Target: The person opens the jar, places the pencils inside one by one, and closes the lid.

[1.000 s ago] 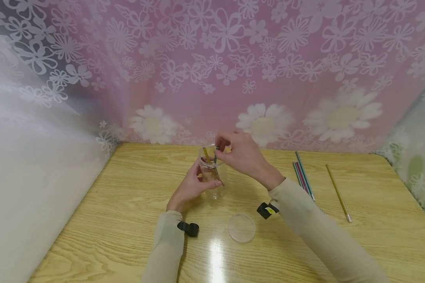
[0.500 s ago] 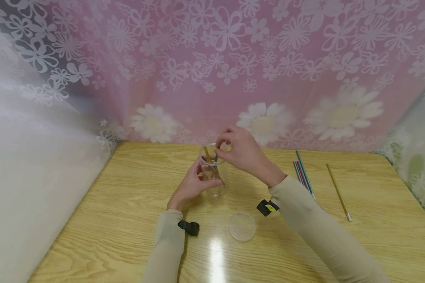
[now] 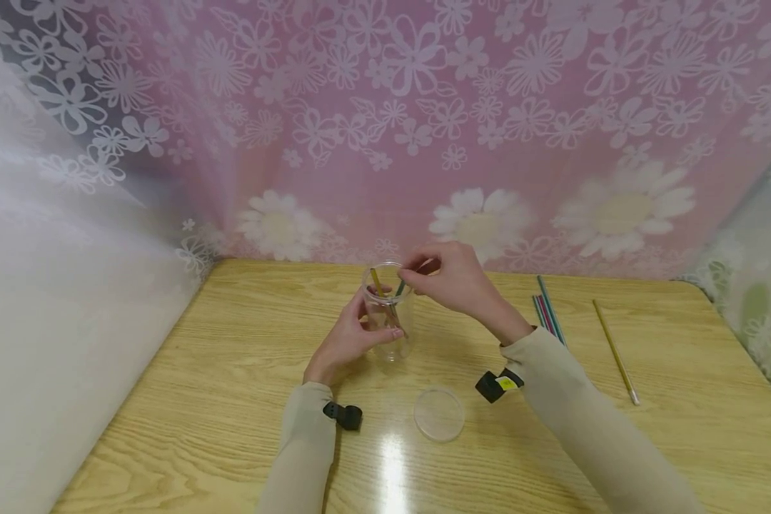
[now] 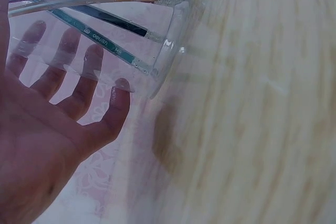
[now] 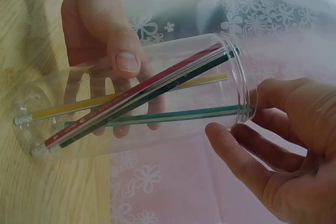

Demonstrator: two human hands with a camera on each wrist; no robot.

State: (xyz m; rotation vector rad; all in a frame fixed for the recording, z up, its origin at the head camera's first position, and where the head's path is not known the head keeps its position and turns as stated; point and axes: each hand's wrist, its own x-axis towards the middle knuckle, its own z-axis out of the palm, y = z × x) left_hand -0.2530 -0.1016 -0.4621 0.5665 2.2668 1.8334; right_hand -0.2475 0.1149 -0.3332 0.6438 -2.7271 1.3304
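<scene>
My left hand point(image 3: 347, 337) grips a clear plastic jar point(image 3: 392, 350), fingers behind it and thumb across its front. Its mouth faces up. Inside lean a yellow pencil point(image 5: 79, 104), a red pencil point(image 5: 128, 98), a dark pencil point(image 5: 157, 94) and a green pencil point(image 5: 184, 114), eraser ends down, as the right wrist view shows. The green pencil's upper end leans at the rim, beside my right hand point(image 3: 452, 282). In the right wrist view that hand's fingers point(image 5: 268, 90) are at the rim and spread apart, with no pencil between them.
A clear round lid point(image 3: 439, 414) lies on the wooden table point(image 3: 218, 400) in front of the jar. To the right are several teal and red pencils point(image 3: 548, 310), partly behind my right sleeve, and a lone gold pencil point(image 3: 615, 350). A flowered pink curtain point(image 3: 360, 171) hangs behind.
My right hand has shifted right and slightly down, its fingers now at the jar's right rim. The green pencil's top has swung right with it. The left hand and jar stay put.
</scene>
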